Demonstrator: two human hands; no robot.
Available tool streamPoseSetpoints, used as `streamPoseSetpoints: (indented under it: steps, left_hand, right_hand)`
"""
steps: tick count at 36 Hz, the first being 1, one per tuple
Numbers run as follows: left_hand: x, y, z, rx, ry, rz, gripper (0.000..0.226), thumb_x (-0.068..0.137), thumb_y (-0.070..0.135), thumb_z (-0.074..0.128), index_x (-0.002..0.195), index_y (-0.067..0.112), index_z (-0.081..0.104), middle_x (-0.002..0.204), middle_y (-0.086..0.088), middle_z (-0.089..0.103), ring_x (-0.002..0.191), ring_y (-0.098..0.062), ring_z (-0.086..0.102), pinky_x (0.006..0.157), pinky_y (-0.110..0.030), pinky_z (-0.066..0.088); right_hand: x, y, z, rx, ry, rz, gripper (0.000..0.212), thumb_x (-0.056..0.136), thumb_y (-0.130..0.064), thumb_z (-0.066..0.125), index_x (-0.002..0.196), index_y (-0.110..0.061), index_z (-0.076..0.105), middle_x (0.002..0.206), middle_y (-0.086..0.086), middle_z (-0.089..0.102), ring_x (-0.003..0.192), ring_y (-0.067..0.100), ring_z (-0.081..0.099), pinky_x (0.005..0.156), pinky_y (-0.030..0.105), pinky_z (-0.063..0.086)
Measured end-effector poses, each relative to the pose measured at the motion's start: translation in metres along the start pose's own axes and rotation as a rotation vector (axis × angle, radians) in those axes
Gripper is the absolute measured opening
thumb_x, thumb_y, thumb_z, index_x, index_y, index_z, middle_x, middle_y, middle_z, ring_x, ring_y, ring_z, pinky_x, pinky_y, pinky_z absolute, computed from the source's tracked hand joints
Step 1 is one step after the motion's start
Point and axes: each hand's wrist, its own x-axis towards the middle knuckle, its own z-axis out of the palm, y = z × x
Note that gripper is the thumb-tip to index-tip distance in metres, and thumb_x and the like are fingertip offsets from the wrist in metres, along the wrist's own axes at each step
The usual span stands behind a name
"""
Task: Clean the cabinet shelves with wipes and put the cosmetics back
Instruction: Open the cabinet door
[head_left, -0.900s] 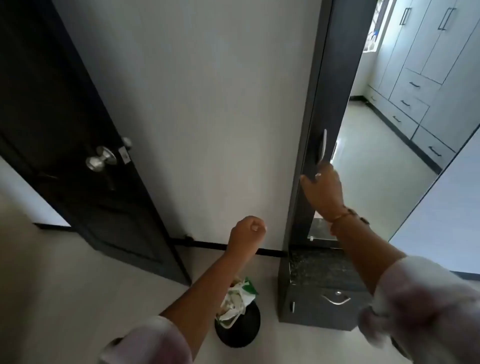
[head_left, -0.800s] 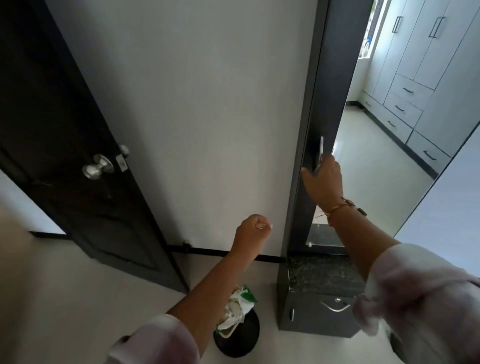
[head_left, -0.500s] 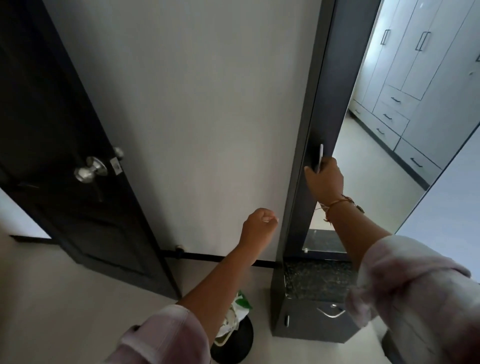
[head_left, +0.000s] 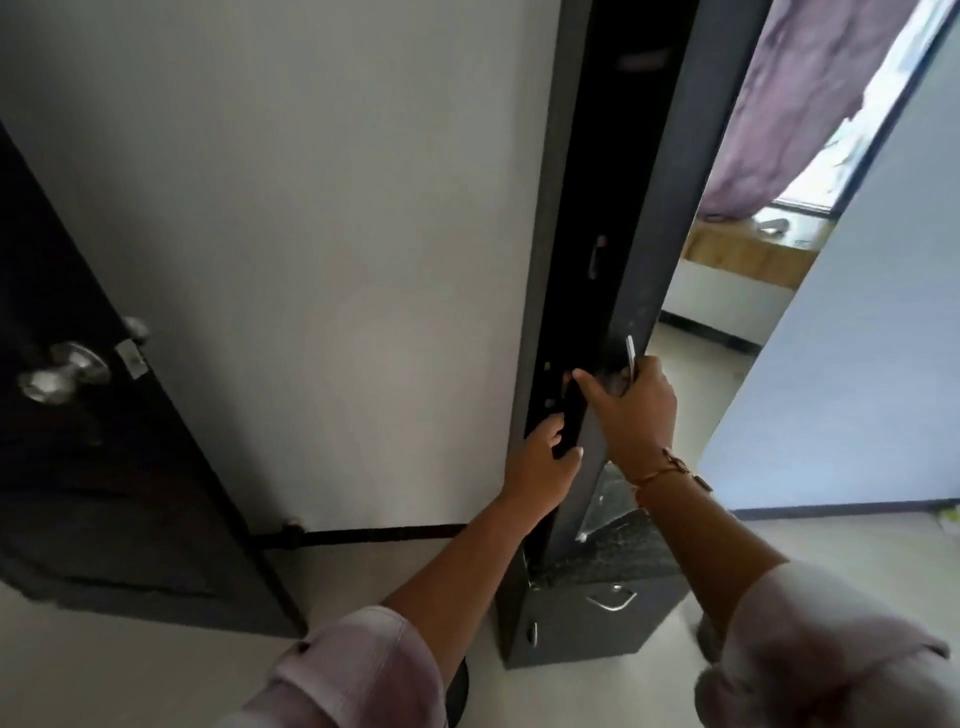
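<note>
White wall (head_left: 311, 208) beside dark cabinet (head_left: 576, 629), pale floor (head_left: 130, 670).

Arms outstretched — left hand (head_left: 540, 470), right hand (head_left: 634, 410), fingers curled.

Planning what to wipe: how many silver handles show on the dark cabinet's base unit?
2: a curved silver handle on its front, a small straight silver handle on its left side. Others may be hidden.

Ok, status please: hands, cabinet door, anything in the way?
Right hand grips door handle. Left hand holds dark flat thing at the opening. Cabinet door part open; inside too dark to see. Nothing blocking.
</note>
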Motion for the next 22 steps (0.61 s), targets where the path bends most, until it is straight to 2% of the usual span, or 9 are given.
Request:
streamPoseSetpoints:
  steps: [4,7,9,11,13,16,19,22]
  left_hand:
    - [-0.004,0.003,0.023,0.074,-0.088,0.030,0.060,0.098,0.026,0.052,0.151,0.021,0.025,0.155,0.001,0.032,0.141,-0.016,0.032,0.111,-0.030,0.029]
    - [-0.010,0.003,0.036,0.097,-0.074,0.058,0.055,0.097,0.019,0.051,0.148,0.019,0.032,0.151,0.000,0.040,0.138,-0.016,0.039,0.109,-0.028,0.032]
    - [-0.013,0.002,0.041,0.080,-0.070,0.075,0.052,0.094,0.011,0.051,0.144,0.018,0.041,0.144,-0.001,0.048,0.133,-0.016,0.045,0.106,-0.024,0.034]
    - [-0.017,0.001,0.045,0.061,-0.090,0.087,0.049,0.092,0.006,0.050,0.140,0.017,0.046,0.139,-0.001,0.053,0.129,-0.013,0.049,0.102,-0.018,0.035]
    - [-0.020,0.000,0.050,0.056,-0.125,0.107,0.047,0.092,0.004,0.049,0.138,0.016,0.049,0.136,0.000,0.056,0.127,-0.011,0.050,0.099,-0.013,0.035]
    - [-0.025,0.001,0.057,0.056,-0.164,0.135,0.045,0.092,0.004,0.050,0.136,0.014,0.051,0.135,0.000,0.057,0.125,-0.010,0.052,0.099,-0.013,0.037]
    - [-0.030,0.000,0.065,0.064,-0.215,0.154,0.044,0.092,0.003,0.049,0.134,0.014,0.054,0.132,0.000,0.059,0.123,-0.010,0.054,0.103,-0.018,0.041]
    - [-0.031,0.000,0.072,0.123,-0.270,0.217,0.038,0.090,0.005,0.046,0.123,0.017,0.061,0.122,0.003,0.066,0.116,-0.006,0.058,0.097,-0.017,0.046]
  right_hand:
    - [-0.013,0.014,-0.018,-0.052,0.045,-0.034,0.048,0.073,-0.051,0.077,0.086,-0.018,0.046,0.078,-0.002,0.052,0.073,0.018,0.050,0.056,0.022,0.031]
    - [-0.020,0.025,-0.029,-0.076,0.065,-0.040,0.048,0.072,-0.052,0.076,0.086,-0.019,0.044,0.078,-0.001,0.051,0.075,0.022,0.051,0.059,0.027,0.037]
    - [-0.029,0.029,-0.038,-0.091,0.084,-0.052,0.049,0.073,-0.052,0.074,0.095,-0.017,0.047,0.085,0.000,0.054,0.082,0.024,0.054,0.065,0.034,0.048]
    - [-0.039,0.032,-0.047,-0.138,0.113,-0.079,0.061,0.075,-0.047,0.074,0.118,-0.013,0.047,0.105,0.005,0.058,0.100,0.025,0.055,0.081,0.035,0.051]
    - [-0.047,0.031,-0.055,-0.252,0.178,-0.168,0.078,0.078,-0.043,0.074,0.138,-0.012,0.036,0.128,0.012,0.052,0.117,0.027,0.050,0.095,0.038,0.048]
    - [-0.051,0.032,-0.068,-0.576,0.259,-0.393,0.079,0.082,-0.037,0.070,0.146,-0.013,0.031,0.150,0.019,0.034,0.137,0.035,0.034,0.108,0.047,0.036]
    - [-0.054,0.038,-0.079,-0.877,0.233,-0.563,0.072,0.089,-0.029,0.060,0.150,-0.011,0.027,0.156,0.025,0.015,0.146,0.038,0.014,0.115,0.050,0.019]
    - [-0.064,0.039,-0.091,-1.100,0.204,-0.699,0.060,0.097,-0.022,0.040,0.152,-0.005,0.021,0.159,0.021,0.009,0.146,0.035,0.013,0.117,0.052,0.014]
